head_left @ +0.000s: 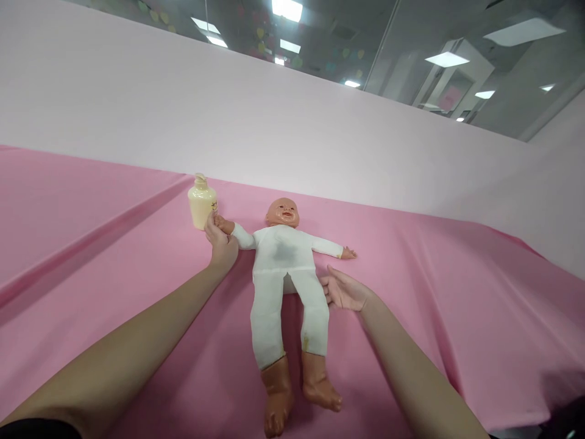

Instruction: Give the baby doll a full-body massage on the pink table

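Observation:
A baby doll (286,256) lies on its back on the pink cloth, head away from me and feet toward me. Its body, arms and legs are white, with a grey smudge on the chest; head, hands and feet are flesh-coloured plastic. My left hand (222,245) is closed around the doll's hand at the left. Just behind that grip stands a cream pump bottle (201,204), upright. My right hand (345,289) rests palm up with fingers apart beside the doll's hip and thigh at the right; it holds nothing, and its fingertips are close to the leg.
The pink cloth (402,317) covers the table and has raised folds at left and right. Behind it rises a white wall panel (256,122), topped by glass (329,36) reflecting ceiling lights. A dark object shows at the lower right corner.

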Demonstrator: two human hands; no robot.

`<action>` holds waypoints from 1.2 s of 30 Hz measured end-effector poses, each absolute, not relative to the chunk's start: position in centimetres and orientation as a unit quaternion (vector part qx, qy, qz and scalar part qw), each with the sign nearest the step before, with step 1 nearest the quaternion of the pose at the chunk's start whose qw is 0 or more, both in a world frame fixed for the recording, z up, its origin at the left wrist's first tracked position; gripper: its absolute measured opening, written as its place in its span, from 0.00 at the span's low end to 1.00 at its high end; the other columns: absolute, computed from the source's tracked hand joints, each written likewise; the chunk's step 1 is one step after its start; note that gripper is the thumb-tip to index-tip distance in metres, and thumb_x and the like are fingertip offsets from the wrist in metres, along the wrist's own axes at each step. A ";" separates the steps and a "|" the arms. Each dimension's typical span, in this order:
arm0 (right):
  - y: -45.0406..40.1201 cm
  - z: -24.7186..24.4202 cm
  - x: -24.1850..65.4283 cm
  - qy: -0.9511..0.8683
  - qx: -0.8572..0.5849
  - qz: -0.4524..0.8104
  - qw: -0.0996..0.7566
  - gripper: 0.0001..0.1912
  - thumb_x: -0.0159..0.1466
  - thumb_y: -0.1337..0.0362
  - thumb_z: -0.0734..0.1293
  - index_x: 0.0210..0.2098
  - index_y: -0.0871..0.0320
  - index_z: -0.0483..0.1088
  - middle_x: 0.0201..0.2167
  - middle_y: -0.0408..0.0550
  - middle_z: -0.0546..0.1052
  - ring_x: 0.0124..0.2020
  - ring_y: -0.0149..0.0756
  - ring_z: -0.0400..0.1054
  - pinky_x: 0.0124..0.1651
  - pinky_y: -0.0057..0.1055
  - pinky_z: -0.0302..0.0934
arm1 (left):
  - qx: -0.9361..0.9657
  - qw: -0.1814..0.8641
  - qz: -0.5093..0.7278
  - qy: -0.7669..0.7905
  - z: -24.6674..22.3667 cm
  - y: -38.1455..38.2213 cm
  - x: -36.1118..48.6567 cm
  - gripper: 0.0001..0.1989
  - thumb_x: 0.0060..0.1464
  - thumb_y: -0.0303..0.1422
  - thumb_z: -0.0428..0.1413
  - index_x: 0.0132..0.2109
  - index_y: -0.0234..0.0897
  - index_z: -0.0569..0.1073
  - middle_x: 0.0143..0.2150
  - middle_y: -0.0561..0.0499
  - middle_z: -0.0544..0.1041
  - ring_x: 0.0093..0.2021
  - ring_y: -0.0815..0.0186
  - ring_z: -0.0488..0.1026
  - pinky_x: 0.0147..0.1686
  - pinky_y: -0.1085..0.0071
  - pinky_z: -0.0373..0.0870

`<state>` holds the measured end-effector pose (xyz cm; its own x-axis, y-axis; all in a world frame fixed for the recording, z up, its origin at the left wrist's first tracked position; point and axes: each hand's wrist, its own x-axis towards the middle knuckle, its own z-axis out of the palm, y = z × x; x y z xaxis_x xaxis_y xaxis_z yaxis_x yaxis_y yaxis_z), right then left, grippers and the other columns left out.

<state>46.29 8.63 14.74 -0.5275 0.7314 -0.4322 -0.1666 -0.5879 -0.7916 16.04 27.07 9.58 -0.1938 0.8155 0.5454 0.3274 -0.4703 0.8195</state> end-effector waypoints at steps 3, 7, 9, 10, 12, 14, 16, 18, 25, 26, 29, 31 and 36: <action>9.5 13.7 47.7 -0.320 -0.447 0.745 0.377 0.28 0.68 0.48 0.57 0.50 0.69 0.67 0.45 0.63 0.74 0.44 0.44 0.73 0.45 0.37 0.70 | 0.612 0.140 0.609 0.485 9.7 27.3 15.7 0.44 0.44 0.18 0.49 0.67 0.41 0.45 0.65 0.43 0.50 0.65 0.54 0.49 0.65 0.54 0.51; 10.6 12.4 48.7 -0.240 -0.459 0.655 0.550 0.18 0.66 0.60 0.63 0.50 0.68 0.65 0.49 0.65 0.72 0.50 0.46 0.71 0.52 0.39 0.68 | 0.618 0.112 0.593 0.504 9.9 27.6 15.2 0.42 0.42 0.18 0.50 0.66 0.41 0.50 0.64 0.43 0.51 0.64 0.51 0.51 0.64 0.51 0.53; 11.0 12.1 49.1 -0.192 -0.447 0.628 0.608 0.17 0.66 0.61 0.63 0.49 0.68 0.64 0.50 0.68 0.70 0.51 0.49 0.69 0.51 0.40 0.69 | 0.616 0.111 0.586 0.515 9.9 27.7 15.0 0.42 0.42 0.19 0.50 0.66 0.41 0.50 0.64 0.43 0.50 0.63 0.50 0.51 0.63 0.50 0.52; 11.1 12.0 49.2 -0.170 -0.438 0.621 0.627 0.17 0.66 0.61 0.63 0.48 0.68 0.63 0.50 0.69 0.70 0.52 0.50 0.69 0.51 0.41 0.69 | 0.616 0.111 0.584 0.517 10.0 27.7 15.0 0.42 0.43 0.19 0.50 0.66 0.41 0.50 0.65 0.43 0.49 0.64 0.50 0.50 0.63 0.49 0.52; 11.2 12.0 49.5 -0.141 -0.416 0.611 0.658 0.16 0.66 0.61 0.63 0.48 0.68 0.63 0.50 0.69 0.70 0.52 0.51 0.68 0.49 0.41 0.71 | 0.623 0.104 0.580 0.514 10.0 27.7 15.0 0.42 0.43 0.20 0.51 0.66 0.42 0.50 0.66 0.43 0.46 0.65 0.49 0.48 0.64 0.49 0.50; 11.2 12.1 49.7 -0.123 -0.391 0.603 0.684 0.15 0.66 0.62 0.63 0.48 0.66 0.63 0.50 0.67 0.70 0.53 0.50 0.68 0.47 0.41 0.72 | 0.641 0.088 0.573 0.502 10.1 27.6 15.1 0.41 0.43 0.20 0.51 0.65 0.42 0.52 0.66 0.44 0.46 0.65 0.49 0.47 0.64 0.49 0.47; 11.3 12.2 49.8 -0.107 -0.370 0.596 0.704 0.13 0.66 0.65 0.63 0.49 0.64 0.63 0.50 0.63 0.70 0.53 0.50 0.67 0.46 0.41 0.73 | 0.662 0.068 0.565 0.487 10.3 27.5 15.2 0.39 0.43 0.20 0.50 0.64 0.43 0.56 0.66 0.45 0.47 0.66 0.50 0.47 0.65 0.50 0.47; 11.3 12.3 49.8 -0.091 -0.356 0.589 0.719 0.12 0.66 0.67 0.61 0.48 0.63 0.63 0.49 0.60 0.71 0.54 0.48 0.67 0.46 0.40 0.73 | 0.677 0.058 0.558 0.475 10.3 27.3 15.3 0.35 0.45 0.20 0.50 0.62 0.44 0.60 0.66 0.46 0.47 0.65 0.50 0.47 0.64 0.50 0.46; 11.4 12.5 49.7 -0.080 -0.339 0.563 0.749 0.11 0.64 0.73 0.62 0.46 0.60 0.64 0.35 0.46 0.74 0.48 0.40 0.72 0.46 0.36 0.74 | 0.696 0.051 0.529 0.483 10.5 26.9 15.5 0.24 0.50 0.21 0.48 0.52 0.44 0.71 0.65 0.49 0.50 0.65 0.50 0.46 0.63 0.47 0.47; 11.3 12.4 49.7 -0.085 -0.337 0.561 0.751 0.12 0.63 0.74 0.62 0.46 0.60 0.64 0.35 0.45 0.74 0.47 0.40 0.72 0.47 0.36 0.74 | 0.696 0.052 0.525 0.487 10.6 26.8 15.5 0.23 0.51 0.21 0.48 0.52 0.45 0.71 0.65 0.49 0.50 0.65 0.50 0.46 0.63 0.47 0.47; 11.4 12.1 50.0 -0.096 -0.338 0.556 0.753 0.13 0.62 0.76 0.62 0.45 0.58 0.64 0.38 0.45 0.75 0.47 0.39 0.72 0.48 0.38 0.74 | 0.688 0.062 0.527 0.495 10.9 26.5 15.6 0.22 0.53 0.23 0.46 0.51 0.46 0.71 0.66 0.51 0.49 0.66 0.51 0.44 0.63 0.46 0.45; 11.5 11.7 50.2 -0.103 -0.341 0.546 0.758 0.13 0.62 0.76 0.62 0.45 0.58 0.64 0.40 0.45 0.75 0.47 0.38 0.72 0.49 0.38 0.73 | 0.684 0.065 0.529 0.499 11.1 26.4 15.6 0.20 0.54 0.24 0.46 0.51 0.46 0.71 0.67 0.52 0.48 0.66 0.51 0.43 0.63 0.46 0.43; 11.7 11.3 50.6 -0.084 -0.337 0.532 0.772 0.15 0.61 0.76 0.59 0.47 0.60 0.63 0.44 0.48 0.74 0.47 0.36 0.72 0.50 0.36 0.73 | 0.690 0.038 0.508 0.514 11.5 26.7 14.8 0.16 0.58 0.29 0.47 0.50 0.47 0.72 0.67 0.52 0.50 0.65 0.52 0.44 0.63 0.47 0.43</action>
<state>50.65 11.74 11.33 0.4196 0.8787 -0.2278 -0.7651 0.2073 -0.6096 14.77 26.69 11.48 -0.0444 0.7478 0.6624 0.6701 -0.4694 0.5750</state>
